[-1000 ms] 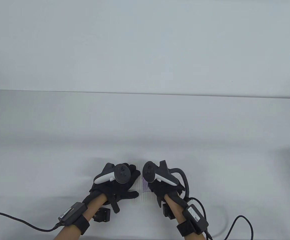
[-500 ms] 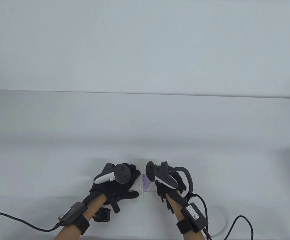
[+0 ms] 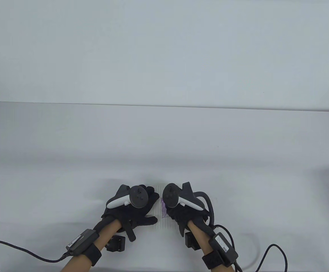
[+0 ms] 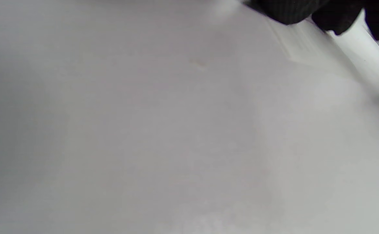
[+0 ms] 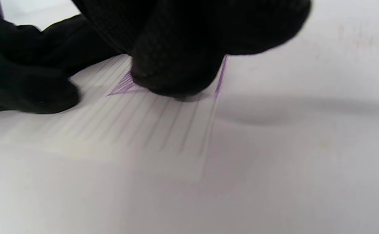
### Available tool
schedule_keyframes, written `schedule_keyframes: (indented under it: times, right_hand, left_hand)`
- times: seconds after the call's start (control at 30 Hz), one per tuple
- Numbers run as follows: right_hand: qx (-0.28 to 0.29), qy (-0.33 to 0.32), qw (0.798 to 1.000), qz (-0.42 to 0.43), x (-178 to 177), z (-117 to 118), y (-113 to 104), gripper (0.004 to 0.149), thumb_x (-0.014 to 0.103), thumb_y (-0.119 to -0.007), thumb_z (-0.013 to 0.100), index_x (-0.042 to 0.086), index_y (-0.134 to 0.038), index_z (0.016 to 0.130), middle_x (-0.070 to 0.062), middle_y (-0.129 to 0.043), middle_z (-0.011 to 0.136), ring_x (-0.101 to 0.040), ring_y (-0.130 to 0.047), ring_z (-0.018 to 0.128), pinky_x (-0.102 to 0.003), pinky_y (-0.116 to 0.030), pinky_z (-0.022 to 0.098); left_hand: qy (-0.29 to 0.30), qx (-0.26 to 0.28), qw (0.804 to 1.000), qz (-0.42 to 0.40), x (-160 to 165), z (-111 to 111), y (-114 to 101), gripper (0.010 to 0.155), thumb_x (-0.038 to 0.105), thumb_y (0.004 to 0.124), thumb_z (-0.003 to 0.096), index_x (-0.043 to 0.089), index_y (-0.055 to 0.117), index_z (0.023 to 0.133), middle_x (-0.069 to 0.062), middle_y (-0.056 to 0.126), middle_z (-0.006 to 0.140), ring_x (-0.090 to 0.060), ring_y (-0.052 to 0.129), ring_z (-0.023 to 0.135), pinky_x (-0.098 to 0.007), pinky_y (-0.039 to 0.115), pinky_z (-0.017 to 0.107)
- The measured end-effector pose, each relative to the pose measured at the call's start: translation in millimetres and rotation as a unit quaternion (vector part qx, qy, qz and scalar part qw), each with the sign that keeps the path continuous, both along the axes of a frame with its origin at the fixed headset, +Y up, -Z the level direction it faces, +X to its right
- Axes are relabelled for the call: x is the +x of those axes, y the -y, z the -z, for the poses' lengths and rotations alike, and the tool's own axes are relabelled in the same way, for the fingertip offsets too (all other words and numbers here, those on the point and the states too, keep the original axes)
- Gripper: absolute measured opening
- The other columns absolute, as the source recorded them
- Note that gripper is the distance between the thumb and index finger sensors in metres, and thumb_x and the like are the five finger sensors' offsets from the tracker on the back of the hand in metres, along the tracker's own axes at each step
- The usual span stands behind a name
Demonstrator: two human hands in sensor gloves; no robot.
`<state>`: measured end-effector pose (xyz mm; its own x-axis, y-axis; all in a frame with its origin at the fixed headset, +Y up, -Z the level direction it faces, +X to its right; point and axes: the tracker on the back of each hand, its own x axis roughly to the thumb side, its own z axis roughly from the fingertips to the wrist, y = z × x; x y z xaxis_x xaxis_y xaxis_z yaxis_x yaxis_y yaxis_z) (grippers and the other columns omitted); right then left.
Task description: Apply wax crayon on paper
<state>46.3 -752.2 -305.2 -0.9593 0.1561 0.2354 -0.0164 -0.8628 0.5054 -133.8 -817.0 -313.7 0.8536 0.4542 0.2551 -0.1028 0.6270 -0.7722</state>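
A lined sheet of paper (image 3: 159,223) lies near the table's front edge. It carries a patch of purple crayon strokes (image 3: 164,212). My left hand (image 3: 141,209) rests flat on the paper's left part, fingers spread. My right hand (image 3: 178,216) sits on the paper's right part and covers most of the purple patch. In the right wrist view my bunched right fingers (image 5: 176,71) press down onto the paper (image 5: 144,130) over the purple triangle (image 5: 124,86). The crayon itself is hidden under them. The left wrist view shows only fingertips (image 4: 290,13) and a blurred white surface.
The white table's far edge (image 3: 164,105) runs across the middle of the table view. Black cables (image 3: 25,252) trail from both wrists along the front edge. A small black wrist camera block (image 3: 116,243) hangs by my left forearm.
My right hand swung to the right, uncovering more of the purple patch, and has come back left over it. My left hand and the paper have not moved.
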Motion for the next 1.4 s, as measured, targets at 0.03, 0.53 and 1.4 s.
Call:
schedule_keyframes:
  times: [0.03,0.53,1.4]
  right_hand:
    - [0.029,-0.004,0.999,-0.012,1,2,0,0.039,0.03,-0.074,0.054,0.018,-0.077,0.091,-0.006,-0.093,0.07,-0.011,-0.095,0.033,-0.027,-0.083,0.022]
    - [0.114,0.06,0.987,-0.094,10,12,-3,0.038,0.03,-0.074,0.054,0.017,-0.079,0.09,-0.005,-0.095,0.068,-0.009,-0.096,0.028,-0.025,-0.084,0.018]
    - [0.146,0.095,0.982,-0.072,17,17,0,0.038,0.029,-0.074,0.054,0.016,-0.08,0.089,-0.006,-0.096,0.065,-0.007,-0.097,0.023,-0.024,-0.084,0.014]
  left_hand:
    - [0.0,0.0,1.0,0.0,0,0,0,0.086,0.062,0.053,0.0552,0.045,-0.017,0.102,0.021,-0.032,0.105,-0.01,-0.039,0.095,-0.048,-0.03,0.06]
    - [0.0,0.001,1.0,0.001,0,0,0,0.085,0.062,0.053,0.0552,0.045,-0.017,0.102,0.021,-0.032,0.105,-0.011,-0.039,0.096,-0.048,-0.03,0.061]
    - [0.0,0.0,1.0,0.001,0,0,0,0.085,0.062,0.053,0.0551,0.045,-0.017,0.102,0.021,-0.032,0.105,-0.011,-0.039,0.095,-0.048,-0.03,0.061]
